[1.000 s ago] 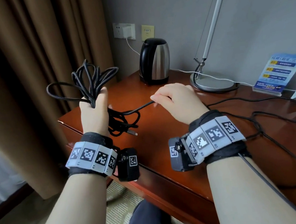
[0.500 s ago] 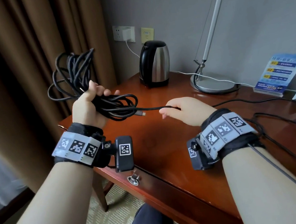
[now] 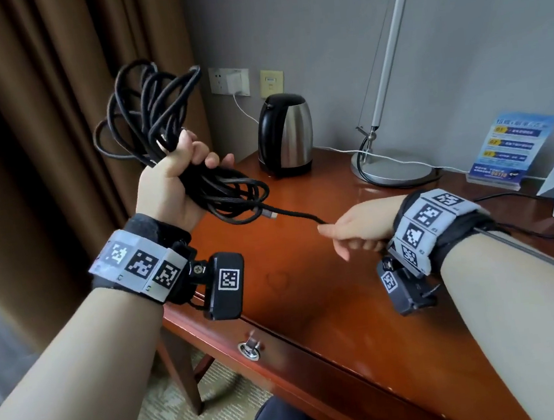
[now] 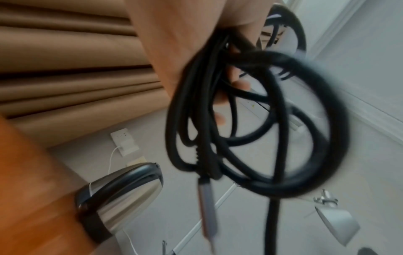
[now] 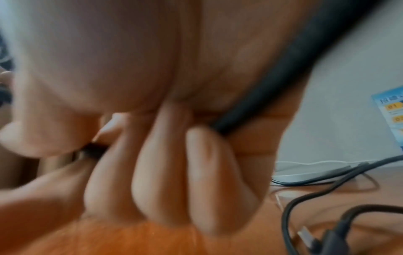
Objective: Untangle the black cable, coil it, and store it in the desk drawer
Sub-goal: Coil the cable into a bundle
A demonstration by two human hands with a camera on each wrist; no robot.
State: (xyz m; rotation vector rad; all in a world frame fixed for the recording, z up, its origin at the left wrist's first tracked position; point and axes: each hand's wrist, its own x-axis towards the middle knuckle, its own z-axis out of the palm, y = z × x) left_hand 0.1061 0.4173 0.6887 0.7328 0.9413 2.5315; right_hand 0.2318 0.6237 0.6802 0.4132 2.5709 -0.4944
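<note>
Black cable [image 3: 171, 125], bundled in loose loops and raised above the left corner of the desk [image 3: 311, 291]. The left hand [image 3: 170, 186] grips the bundle in a fist, loops spilling above and below it (metal plug visible in the lower loops). One strand runs rightward to the right hand [image 3: 356, 229], whose curled fingers [image 5: 165, 172] enclose it. Drawer [image 3: 320, 373] closed; kettle [image 3: 284, 133] behind.

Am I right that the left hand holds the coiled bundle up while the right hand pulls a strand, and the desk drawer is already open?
Not quite: the head view shows the desk drawer closed. The left hand does hold the black cable bundle; the right hand holds a strand.
</note>
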